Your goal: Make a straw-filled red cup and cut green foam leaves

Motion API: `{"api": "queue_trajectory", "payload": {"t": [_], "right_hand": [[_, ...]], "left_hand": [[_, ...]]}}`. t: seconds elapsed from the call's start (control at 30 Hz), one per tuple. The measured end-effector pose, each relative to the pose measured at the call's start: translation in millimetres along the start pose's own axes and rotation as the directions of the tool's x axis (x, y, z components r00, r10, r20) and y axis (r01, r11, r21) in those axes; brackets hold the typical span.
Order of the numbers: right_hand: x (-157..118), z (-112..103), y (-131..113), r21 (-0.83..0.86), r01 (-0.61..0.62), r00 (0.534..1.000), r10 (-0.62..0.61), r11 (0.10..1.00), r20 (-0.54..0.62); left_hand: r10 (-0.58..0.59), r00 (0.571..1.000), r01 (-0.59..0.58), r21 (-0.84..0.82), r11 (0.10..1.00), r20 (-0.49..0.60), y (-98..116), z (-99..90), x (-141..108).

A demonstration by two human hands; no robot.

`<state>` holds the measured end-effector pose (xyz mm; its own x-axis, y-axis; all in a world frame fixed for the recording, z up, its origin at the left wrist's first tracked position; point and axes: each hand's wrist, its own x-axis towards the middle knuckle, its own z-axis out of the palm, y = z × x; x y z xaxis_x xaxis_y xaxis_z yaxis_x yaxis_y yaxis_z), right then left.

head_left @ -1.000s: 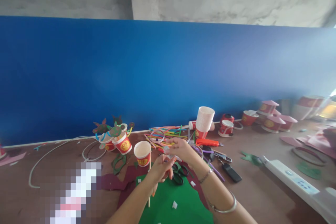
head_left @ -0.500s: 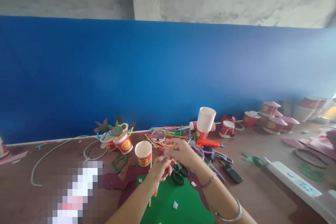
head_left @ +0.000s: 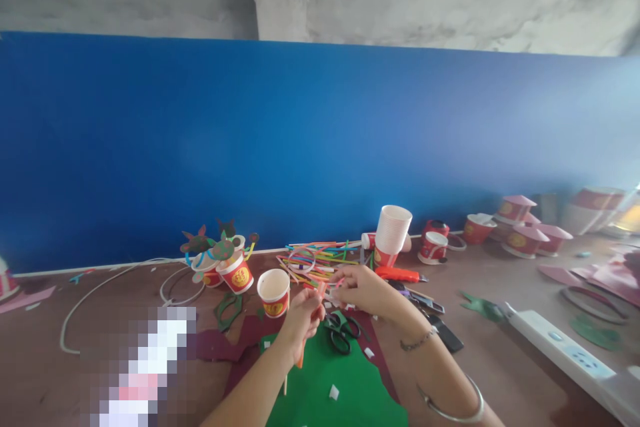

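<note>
My left hand [head_left: 304,317] is closed around an orange strip [head_left: 300,355], whose end shows below the palm; a pinkish-orange end stands up at the fingertips. Just right of it, my right hand [head_left: 354,288] has its fingers pinched together; something small and pale may be at the tips, too small to name. Both hands hover over green paper [head_left: 345,377] bearing small white scraps. Black-handled scissors [head_left: 341,337] lie beneath them on the green paper. A paper cup [head_left: 274,295] stands left of my left hand.
Behind my hands lie coloured strips [head_left: 305,260] and a stack of cups [head_left: 394,233]. An orange cutter [head_left: 399,274] is beside the stack. Decorated cups [head_left: 236,273] stand at the left back. A power strip [head_left: 565,347] crosses the right side. Dark red paper [head_left: 250,333] lies near the cup.
My right hand has moved slightly right, away from my left hand, opening a gap between them. The pinkish-orange end at my left fingertips now shows.
</note>
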<state>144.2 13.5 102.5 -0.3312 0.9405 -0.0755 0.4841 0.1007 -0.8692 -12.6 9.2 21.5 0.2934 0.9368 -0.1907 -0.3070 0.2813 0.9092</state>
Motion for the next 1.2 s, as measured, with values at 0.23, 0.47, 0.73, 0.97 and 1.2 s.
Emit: {"api": "queue_trajectory", "payload": {"t": [0.23,0.47,0.73,0.97,1.2], "right_hand": [[2.6,-3.5,11.4,-0.116,0.005,1.0,-0.006,0.993,-0.012],[3.1,-4.7,14.2,-0.163,0.003,1.0,-0.006,0.987,-0.02],[4.4,-3.7,18.4,-0.185,-0.008,0.999,0.001,0.983,-0.037],[8.5,-3.1,22.1,-0.249,0.029,0.999,-0.038,0.968,-0.032],[8.7,-0.2,23.2,-0.216,0.075,0.997,-0.071,0.973,0.027]], "left_hand": [[0.124,0.991,-0.125,-0.022,0.992,-0.042,-9.7,-2.2,6.2],[0.085,0.996,-0.087,-0.118,0.989,-0.017,-5.4,0.7,1.5],[0.092,0.995,-0.083,-0.188,0.979,0.039,-3.1,1.7,0.1],[0.063,0.993,-0.044,-0.184,0.982,0.1,3.0,2.7,-3.7],[0.045,0.996,-0.033,-0.145,0.989,0.082,11.0,8.0,-12.5]]}}
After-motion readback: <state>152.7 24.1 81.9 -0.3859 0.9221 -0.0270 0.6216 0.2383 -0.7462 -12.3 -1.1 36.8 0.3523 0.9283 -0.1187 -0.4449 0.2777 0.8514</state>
